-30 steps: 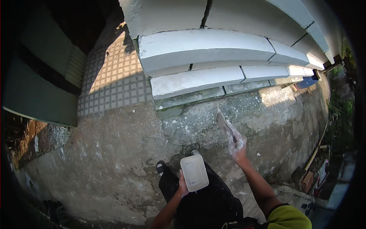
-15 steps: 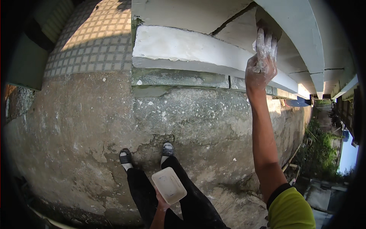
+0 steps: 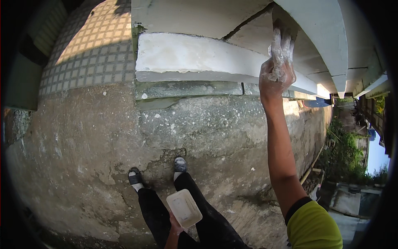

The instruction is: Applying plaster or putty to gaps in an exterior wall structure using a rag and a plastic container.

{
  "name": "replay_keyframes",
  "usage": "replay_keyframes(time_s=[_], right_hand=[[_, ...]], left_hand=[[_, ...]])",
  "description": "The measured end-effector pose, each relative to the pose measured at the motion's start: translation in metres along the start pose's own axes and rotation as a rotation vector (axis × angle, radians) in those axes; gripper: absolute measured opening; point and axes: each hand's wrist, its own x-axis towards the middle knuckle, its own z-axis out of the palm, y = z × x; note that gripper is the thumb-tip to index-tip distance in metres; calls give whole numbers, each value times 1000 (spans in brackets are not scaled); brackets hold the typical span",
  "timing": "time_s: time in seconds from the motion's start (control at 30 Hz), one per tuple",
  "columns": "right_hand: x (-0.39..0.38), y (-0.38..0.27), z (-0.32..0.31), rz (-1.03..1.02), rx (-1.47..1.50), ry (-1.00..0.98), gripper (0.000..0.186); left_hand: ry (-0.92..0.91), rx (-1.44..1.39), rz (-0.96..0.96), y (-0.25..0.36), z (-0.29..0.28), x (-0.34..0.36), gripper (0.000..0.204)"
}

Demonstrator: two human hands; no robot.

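My right hand (image 3: pixel 277 75), smeared with white paste, reaches up and forward to the pale wall. Its fingers are closed on a dark, flat scraper blade (image 3: pixel 285 19), pressed against the wall panel (image 3: pixel 253 32) below a projecting band (image 3: pixel 317 29). Two fingers stretch along the blade; any handle is hidden by the hand. Low in front of my legs, my left hand (image 3: pixel 175 224) grips the side of a shallow, off-white plastic tub (image 3: pixel 184 208). Whitish residue shows on the tub's bottom.
A white-coated ledge (image 3: pixel 195 54) runs along the wall's foot above a mossy concrete step (image 3: pixel 190 88). Paint spots dot the rough concrete floor (image 3: pixel 91 141) under my sandalled feet. Patterned paving (image 3: pixel 91 58) lies at the far left; plants (image 3: pixel 346 145) grow at the right.
The whole view has shifted slightly, so the wall and my right arm sit farther left in the picture. Both hands keep their grips, and the blade stays at the wall.
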Motion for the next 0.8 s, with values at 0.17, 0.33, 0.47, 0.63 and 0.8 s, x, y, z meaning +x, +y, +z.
replay_keyframes(time_s=[0.17,0.33,0.47,0.63,0.8], right_hand=[[-10,-24,30,-54,-45,-74,52],[-19,-17,-6,-10,173,54,62],[7,41,-1,-114,-34,249,51],[-28,44,21,94,33,-47,62],[-30,41,-18,1,-68,108,54]], left_hand=[[-15,39,22,9,-7,0,70],[6,89,95,17,-19,-4,69],[-17,35,74,27,-3,-7,70],[-33,74,55,22,-7,-2,70],[-6,85,76,25,-18,-6,70]])
